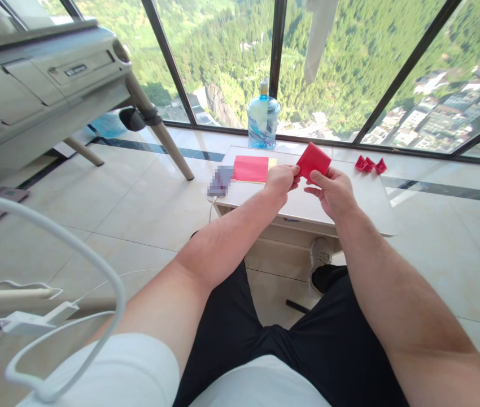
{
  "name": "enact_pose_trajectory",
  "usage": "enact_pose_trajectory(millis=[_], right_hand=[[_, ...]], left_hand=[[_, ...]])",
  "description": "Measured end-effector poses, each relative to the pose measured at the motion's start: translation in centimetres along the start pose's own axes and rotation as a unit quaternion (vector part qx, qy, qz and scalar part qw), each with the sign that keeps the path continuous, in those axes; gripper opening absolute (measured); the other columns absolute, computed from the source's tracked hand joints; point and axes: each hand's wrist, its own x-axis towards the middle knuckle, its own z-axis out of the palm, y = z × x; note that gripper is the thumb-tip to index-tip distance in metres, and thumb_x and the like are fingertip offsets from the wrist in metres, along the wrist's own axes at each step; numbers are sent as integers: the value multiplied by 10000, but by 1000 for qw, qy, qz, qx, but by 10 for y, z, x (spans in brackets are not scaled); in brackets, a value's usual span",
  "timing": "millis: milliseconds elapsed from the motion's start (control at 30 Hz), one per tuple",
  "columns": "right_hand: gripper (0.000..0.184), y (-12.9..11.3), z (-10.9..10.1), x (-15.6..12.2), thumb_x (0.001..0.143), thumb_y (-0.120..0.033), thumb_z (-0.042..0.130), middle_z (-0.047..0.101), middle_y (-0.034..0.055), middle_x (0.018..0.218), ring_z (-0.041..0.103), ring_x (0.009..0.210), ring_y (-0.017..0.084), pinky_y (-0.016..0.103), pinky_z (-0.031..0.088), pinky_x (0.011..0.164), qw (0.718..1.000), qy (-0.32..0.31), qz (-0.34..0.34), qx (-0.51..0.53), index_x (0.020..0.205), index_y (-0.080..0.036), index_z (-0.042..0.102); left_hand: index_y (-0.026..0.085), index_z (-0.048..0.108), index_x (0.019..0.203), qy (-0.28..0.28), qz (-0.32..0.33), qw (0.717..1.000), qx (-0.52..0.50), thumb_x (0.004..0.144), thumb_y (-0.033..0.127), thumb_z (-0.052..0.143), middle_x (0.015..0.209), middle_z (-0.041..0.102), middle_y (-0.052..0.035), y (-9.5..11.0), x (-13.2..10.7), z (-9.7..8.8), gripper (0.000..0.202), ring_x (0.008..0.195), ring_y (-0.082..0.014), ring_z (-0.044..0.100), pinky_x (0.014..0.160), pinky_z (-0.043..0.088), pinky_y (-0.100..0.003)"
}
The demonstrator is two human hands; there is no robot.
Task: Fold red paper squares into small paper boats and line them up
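A folded red paper sheet (314, 160) is held up over the small white table (362, 198). My left hand (281, 179) pinches its left corner with closed fingers. My right hand (332, 192) grips its lower edge, thumb on top. A stack of pink and yellow paper (251, 168) lies flat on the table just left of my left hand. Three small folded red paper shapes (369, 164) sit at the table's far right.
A blue water jug (263, 121) stands on the floor by the window behind the table. A blurred phone (220, 180) with a cable lies at the table's left edge. A grey machine on legs (45, 85) is at the left. White cables (66, 316) hang near me.
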Motion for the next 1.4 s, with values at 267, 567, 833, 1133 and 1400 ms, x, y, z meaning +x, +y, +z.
enact_pose_trajectory(millis=[267, 567, 833, 1133, 1400], right_hand=[[289, 14, 2, 11, 591, -291, 832, 642, -15, 694, 620, 629, 153, 283, 494, 541, 995, 86, -48, -18, 787, -180, 651], [260, 14, 1, 14, 633, -329, 813, 617, -42, 668, 554, 610, 135, 283, 476, 582, 980, 132, -93, -115, 774, -194, 642], [218, 17, -4, 12, 709, -350, 756, 683, -11, 744, 603, 684, 183, 331, 517, 642, 948, 152, -125, -249, 864, -222, 674], [252, 23, -12, 23, 713, -321, 769, 735, 23, 864, 668, 774, 216, 371, 567, 704, 957, 102, -118, -246, 938, -240, 690], [474, 26, -17, 25, 668, -376, 851, 732, 52, 997, 697, 927, 234, 414, 591, 828, 979, 57, -124, -152, 1076, -241, 651]], left_hand=[[157, 555, 689, 6, 62, 994, 86, 810, 111, 612, 534, 540, 27, -9, -1, 2, 142, 509, -74, 496, 541, 377, -209], [158, 579, 727, -54, 123, 989, 69, 788, 187, 660, 595, 570, 31, -24, 15, -7, 105, 548, -79, 517, 554, 415, -215], [151, 636, 801, -179, 68, 980, 45, 711, 278, 761, 732, 659, -14, -30, 37, -22, 200, 686, -112, 605, 663, 486, -245], [131, 701, 768, -262, 82, 957, 90, 610, 356, 888, 757, 706, -45, -17, 57, -24, 333, 737, -152, 632, 755, 497, -302], [162, 671, 667, -209, 150, 961, 99, 639, 419, 864, 651, 641, 3, -22, 61, -25, 323, 645, -129, 548, 661, 439, -279]])
